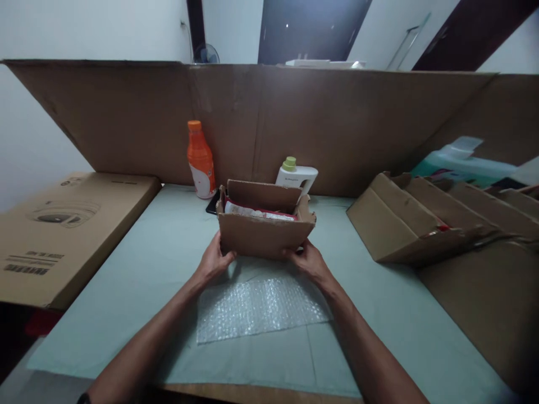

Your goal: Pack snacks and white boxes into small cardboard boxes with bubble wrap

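We hold a small cardboard box (265, 233) between both hands near the middle of the worktop (126, 269) — the left hand (214, 261) curled against its lower left corner, the right hand (306, 259) curled against its lower right, fingers wrapped on the cardboard rather than spread. The box sits upright with its flaps standing open, and a red-and-white packet (256, 211) already lies inside it. The flaps are not folded down, and we see no tape on it.

Directly in front of us, touching the box's near side, a sheet of bubble wrap (259, 308) lies flat on the pale green cover, not around anything. By our judgement the filling is under way while closing and sealing remain.

Toward the worktop's far edge, behind the box, stand an orange bottle (200, 160) and a white bottle with a green cap (297, 175), backed by a tall cardboard screen (337, 123). More open cartons (421, 219) crowd the right edge — a flat printed carton (63, 230) lies at the left edge.
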`<state>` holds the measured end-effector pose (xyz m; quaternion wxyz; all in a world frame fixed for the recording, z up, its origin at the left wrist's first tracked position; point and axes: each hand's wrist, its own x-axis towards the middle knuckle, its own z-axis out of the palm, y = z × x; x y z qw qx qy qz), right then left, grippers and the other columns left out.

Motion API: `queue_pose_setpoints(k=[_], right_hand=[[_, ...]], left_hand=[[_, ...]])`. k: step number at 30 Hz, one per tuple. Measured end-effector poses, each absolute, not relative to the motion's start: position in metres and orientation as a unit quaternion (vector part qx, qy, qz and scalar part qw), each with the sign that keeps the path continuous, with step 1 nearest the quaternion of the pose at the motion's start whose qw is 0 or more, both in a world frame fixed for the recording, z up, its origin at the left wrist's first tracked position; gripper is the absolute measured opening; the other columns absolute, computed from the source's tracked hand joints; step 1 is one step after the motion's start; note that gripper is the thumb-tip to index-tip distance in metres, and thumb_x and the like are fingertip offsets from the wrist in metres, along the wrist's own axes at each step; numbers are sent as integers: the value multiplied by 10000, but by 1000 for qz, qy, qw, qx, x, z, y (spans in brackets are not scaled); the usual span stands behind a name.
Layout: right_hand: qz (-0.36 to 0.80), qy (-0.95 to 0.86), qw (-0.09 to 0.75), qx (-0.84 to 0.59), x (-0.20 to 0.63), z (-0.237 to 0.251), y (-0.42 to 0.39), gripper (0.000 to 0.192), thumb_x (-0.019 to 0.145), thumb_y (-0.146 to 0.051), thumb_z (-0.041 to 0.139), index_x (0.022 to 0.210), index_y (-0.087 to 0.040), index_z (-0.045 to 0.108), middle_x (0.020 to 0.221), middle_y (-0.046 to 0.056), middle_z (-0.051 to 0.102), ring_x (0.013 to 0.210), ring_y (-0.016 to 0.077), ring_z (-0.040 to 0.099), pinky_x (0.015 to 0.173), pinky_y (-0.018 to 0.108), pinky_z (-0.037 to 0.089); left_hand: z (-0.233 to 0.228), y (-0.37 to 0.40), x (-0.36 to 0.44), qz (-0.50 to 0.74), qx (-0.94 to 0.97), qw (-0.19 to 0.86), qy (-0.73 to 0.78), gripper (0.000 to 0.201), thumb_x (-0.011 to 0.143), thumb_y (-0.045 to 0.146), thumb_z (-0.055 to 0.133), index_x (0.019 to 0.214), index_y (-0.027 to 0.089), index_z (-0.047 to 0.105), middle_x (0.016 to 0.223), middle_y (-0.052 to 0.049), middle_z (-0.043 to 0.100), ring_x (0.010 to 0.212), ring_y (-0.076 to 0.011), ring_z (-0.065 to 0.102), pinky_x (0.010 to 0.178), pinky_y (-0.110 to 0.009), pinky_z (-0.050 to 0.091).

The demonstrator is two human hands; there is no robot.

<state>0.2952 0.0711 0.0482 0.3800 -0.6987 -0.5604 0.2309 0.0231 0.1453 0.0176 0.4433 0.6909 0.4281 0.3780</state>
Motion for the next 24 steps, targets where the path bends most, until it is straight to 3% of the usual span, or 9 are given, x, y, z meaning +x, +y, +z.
queue_pose_setpoints(k=[3, 6, 10, 12, 14, 17, 20, 24], right_hand=[[236, -554, 392, -696, 300, 40, 94, 541, 709, -459, 690, 1148, -149, 620, 999, 113, 754, 742, 240, 665, 631, 342, 543], [239, -555, 395, -692, 305, 38, 91, 544, 729, -448, 686, 1181, -153, 619, 1057, 119, 751, 758, 236, 668, 671, 358, 556], [144, -544, 424, -710, 297, 40, 46, 595, 843, -462, 602, 1338, -134, 562, 1330, 192, 646, 1143, 334, 636, 931, 498, 539], [61, -571, 422, -702, 276, 35, 16, 505, 920, -415, 544, 1356, -162, 572, 1379, 178, 619, 1272, 330, 571, 1039, 536, 480], [36, -646, 370, -667, 243, 25, -8, 406, 955, -304, 498, 1331, -205, 611, 1386, 146, 625, 1295, 303, 563, 1083, 531, 454], [63, -748, 247, -613, 205, 6, -30, 446, 918, -202, 525, 1356, -203, 610, 1444, 138, 590, 1327, 303, 542, 1089, 520, 452], [47, -745, 189, -637, 221, -8, -51, 442, 937, -274, 545, 1361, -169, 608, 1453, 159, 583, 1346, 331, 525, 1069, 535, 452], [-15, -640, 184, -746, 303, -9, -90, 414, 981, -420, 459, 1231, -178, 683, 1347, 169, 658, 1252, 349, 591, 981, 550, 473]], left_hand=[[14, 141, 26, 396, 694, 426, 425, 678, 801, 230, 585, 1454, 168, 411, 1352, -132, 600, 1258, -290, 564, 1076, -442, 451], [19, 143, 21, 391, 697, 409, 440, 668, 838, 205, 563, 1482, 177, 387, 1370, -144, 592, 1275, -308, 558, 1091, -480, 445], [23, 119, 8, 385, 719, 306, 491, 753, 876, 238, 592, 1555, 198, 270, 1547, -192, 427, 1414, -358, 433, 1154, -558, 376], [19, 88, 6, 362, 775, 230, 464, 724, 930, 274, 554, 1575, 221, 231, 1603, -175, 363, 1472, -342, 366, 1196, -565, 325], [11, 52, 7, 301, 850, 204, 382, 689, 964, 295, 516, 1583, 213, 225, 1624, -165, 345, 1498, -316, 338, 1214, -539, 315], [-2, 18, 4, 165, 922, 202, 286, 703, 952, 351, 554, 1569, 147, 285, 1620, -202, 349, 1512, -333, 318, 1222, -547, 296], [-5, 18, -24, 81, 939, 171, 289, 616, 968, 393, 538, 1529, 181, 396, 1622, -169, 357, 1519, -343, 306, 1230, -585, 243], [-3, 32, -84, 86, 915, 120, 377, 514, 1002, 386, 452, 1488, 220, 476, 1600, -137, 408, 1498, -343, 351, 1200, -595, 291]])
